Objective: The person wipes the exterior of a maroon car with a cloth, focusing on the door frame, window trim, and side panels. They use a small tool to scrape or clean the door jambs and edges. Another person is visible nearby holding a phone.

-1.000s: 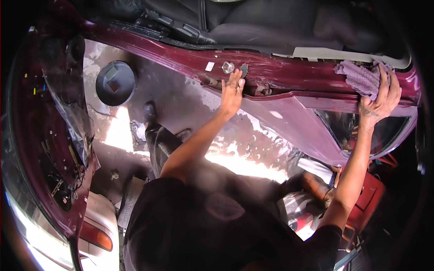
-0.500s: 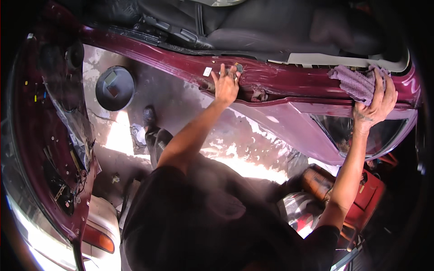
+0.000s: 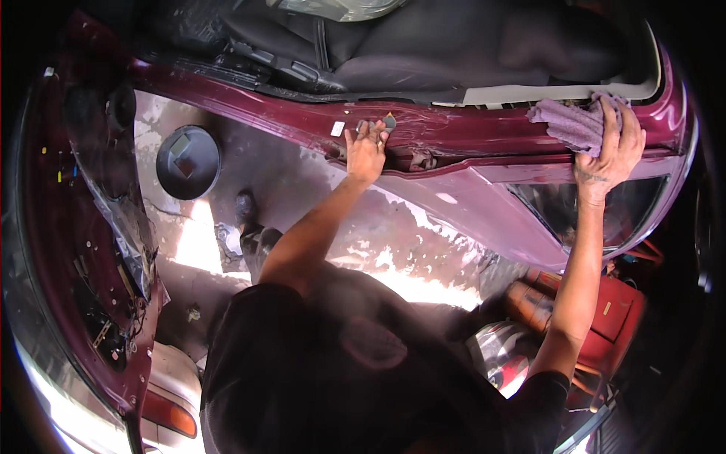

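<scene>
My left hand (image 3: 366,159) lies on the maroon door pillar (image 3: 469,125) of a car, fingers apart and slightly bent. Close to its fingertips is a small grey-green patch (image 3: 389,121) with an orange edge, and a white label (image 3: 337,129) sits just left of the hand. Whether anything thin is under those fingers I cannot make out. Farther right, my right hand (image 3: 616,155) grips a bunched purple cloth (image 3: 563,125) against the upper part of the same pillar. The cloth spreads out to the left of the fingers.
An open maroon door (image 3: 91,250) without its inner panel stands at the left. A dark round basin (image 3: 170,178) with two flat rectangular pieces in it rests on the floor. Dark seats (image 3: 446,57) fill the cabin beyond the pillar. Behind my right arm is a red case (image 3: 612,318).
The view has shifted slightly. My left hand has moved a little left and down off the grey-green patch, its fingers more bent. My right hand stays on the cloth at about the same spot.
</scene>
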Demonstrator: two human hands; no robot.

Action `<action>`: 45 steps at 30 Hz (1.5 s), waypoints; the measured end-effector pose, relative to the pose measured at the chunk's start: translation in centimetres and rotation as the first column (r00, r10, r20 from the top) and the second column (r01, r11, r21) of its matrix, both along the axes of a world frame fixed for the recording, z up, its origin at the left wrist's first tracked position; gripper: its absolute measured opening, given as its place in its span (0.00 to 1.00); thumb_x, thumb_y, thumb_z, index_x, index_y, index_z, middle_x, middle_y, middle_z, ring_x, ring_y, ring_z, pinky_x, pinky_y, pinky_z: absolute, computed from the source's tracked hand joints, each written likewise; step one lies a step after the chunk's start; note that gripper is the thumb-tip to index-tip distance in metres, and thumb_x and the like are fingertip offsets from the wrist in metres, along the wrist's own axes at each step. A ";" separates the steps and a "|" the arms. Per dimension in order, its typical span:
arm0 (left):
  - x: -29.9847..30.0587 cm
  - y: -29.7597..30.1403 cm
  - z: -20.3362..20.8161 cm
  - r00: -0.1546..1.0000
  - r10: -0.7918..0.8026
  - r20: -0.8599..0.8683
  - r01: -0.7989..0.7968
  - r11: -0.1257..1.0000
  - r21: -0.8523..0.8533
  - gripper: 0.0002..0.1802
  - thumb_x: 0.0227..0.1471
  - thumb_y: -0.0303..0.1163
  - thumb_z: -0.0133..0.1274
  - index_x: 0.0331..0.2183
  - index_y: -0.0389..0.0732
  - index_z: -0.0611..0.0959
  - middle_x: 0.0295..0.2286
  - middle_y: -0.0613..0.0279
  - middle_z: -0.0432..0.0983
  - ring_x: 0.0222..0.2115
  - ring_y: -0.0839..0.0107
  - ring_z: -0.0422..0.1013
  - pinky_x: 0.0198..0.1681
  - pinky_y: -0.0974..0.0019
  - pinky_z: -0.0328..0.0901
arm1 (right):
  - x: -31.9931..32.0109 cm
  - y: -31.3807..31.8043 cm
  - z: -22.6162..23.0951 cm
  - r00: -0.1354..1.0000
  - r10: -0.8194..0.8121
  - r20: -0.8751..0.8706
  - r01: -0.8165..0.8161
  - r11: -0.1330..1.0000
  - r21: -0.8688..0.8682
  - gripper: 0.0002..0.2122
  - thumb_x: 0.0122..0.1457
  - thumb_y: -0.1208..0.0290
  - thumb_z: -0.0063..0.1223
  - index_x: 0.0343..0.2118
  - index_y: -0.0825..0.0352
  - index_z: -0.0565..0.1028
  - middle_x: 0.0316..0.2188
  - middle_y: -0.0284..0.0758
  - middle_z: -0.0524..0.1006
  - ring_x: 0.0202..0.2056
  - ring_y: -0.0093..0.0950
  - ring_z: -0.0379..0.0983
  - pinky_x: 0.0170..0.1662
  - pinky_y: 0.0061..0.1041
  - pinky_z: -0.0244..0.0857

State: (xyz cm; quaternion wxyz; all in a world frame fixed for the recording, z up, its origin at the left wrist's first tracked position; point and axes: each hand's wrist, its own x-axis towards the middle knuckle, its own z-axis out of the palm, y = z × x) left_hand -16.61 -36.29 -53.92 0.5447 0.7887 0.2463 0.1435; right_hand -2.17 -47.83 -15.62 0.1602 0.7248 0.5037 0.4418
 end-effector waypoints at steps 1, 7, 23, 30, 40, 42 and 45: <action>0.1 -0.2 0.3 1.000 0.028 0.000 -0.028 0.998 -0.055 0.22 0.67 0.35 0.38 0.54 0.36 0.79 0.56 0.53 0.74 0.60 0.54 0.65 0.70 0.44 0.42 | -0.1 -0.1 0.0 0.999 -0.036 0.016 0.036 0.999 -0.001 0.30 0.53 0.40 0.43 0.55 0.52 0.77 0.55 0.33 0.73 0.57 0.36 0.69 0.63 0.47 0.54; -3.4 -3.4 2.1 0.932 0.038 0.361 0.012 0.991 -0.135 0.26 0.70 0.42 0.36 0.56 0.36 0.77 0.60 0.51 0.69 0.64 0.55 0.60 0.71 0.45 0.39 | -0.1 -0.1 0.2 0.998 0.015 -0.065 -0.016 1.000 -0.013 0.28 0.51 0.46 0.48 0.54 0.51 0.78 0.53 0.32 0.74 0.57 0.36 0.69 0.62 0.47 0.55; -3.2 -1.0 -5.0 0.997 -0.013 0.074 0.024 0.989 -0.143 0.26 0.69 0.46 0.38 0.56 0.40 0.78 0.60 0.60 0.70 0.68 0.55 0.51 0.68 0.32 0.36 | -0.3 0.4 -0.1 1.000 -0.012 -0.013 0.012 1.000 0.016 0.28 0.49 0.51 0.50 0.54 0.51 0.78 0.53 0.32 0.74 0.57 0.35 0.69 0.63 0.46 0.55; -0.1 0.2 -3.7 0.994 -0.080 -0.077 0.081 0.997 0.010 0.25 0.69 0.43 0.36 0.58 0.41 0.75 0.57 0.49 0.71 0.66 0.49 0.54 0.66 0.30 0.41 | -0.1 0.0 0.0 0.999 0.010 -0.031 -0.011 1.000 -0.005 0.29 0.52 0.46 0.45 0.54 0.53 0.78 0.53 0.33 0.74 0.56 0.37 0.70 0.61 0.47 0.57; -1.4 -1.0 5.6 0.922 -0.154 0.356 0.180 0.983 -0.042 0.26 0.70 0.40 0.34 0.62 0.39 0.72 0.64 0.54 0.62 0.68 0.58 0.52 0.72 0.47 0.37 | 0.2 0.0 -0.1 0.999 0.031 -0.026 -0.030 0.999 0.029 0.28 0.54 0.44 0.45 0.55 0.52 0.78 0.53 0.33 0.74 0.55 0.36 0.70 0.63 0.46 0.54; -1.7 0.8 3.7 0.988 -0.086 0.128 0.091 0.995 -0.031 0.25 0.70 0.39 0.35 0.60 0.39 0.74 0.61 0.55 0.67 0.65 0.59 0.58 0.72 0.48 0.40 | 0.3 0.0 -0.1 0.998 0.051 -0.022 -0.050 0.998 0.024 0.28 0.55 0.43 0.43 0.55 0.52 0.77 0.53 0.34 0.74 0.56 0.36 0.70 0.63 0.46 0.55; -1.8 0.7 2.5 0.994 -0.105 0.005 0.105 0.984 -0.146 0.25 0.70 0.40 0.35 0.59 0.37 0.74 0.60 0.51 0.68 0.65 0.58 0.60 0.71 0.48 0.42 | 0.2 -0.2 -0.1 1.000 -0.014 0.010 0.013 1.000 0.017 0.30 0.54 0.40 0.43 0.55 0.51 0.77 0.53 0.34 0.73 0.56 0.36 0.69 0.63 0.45 0.55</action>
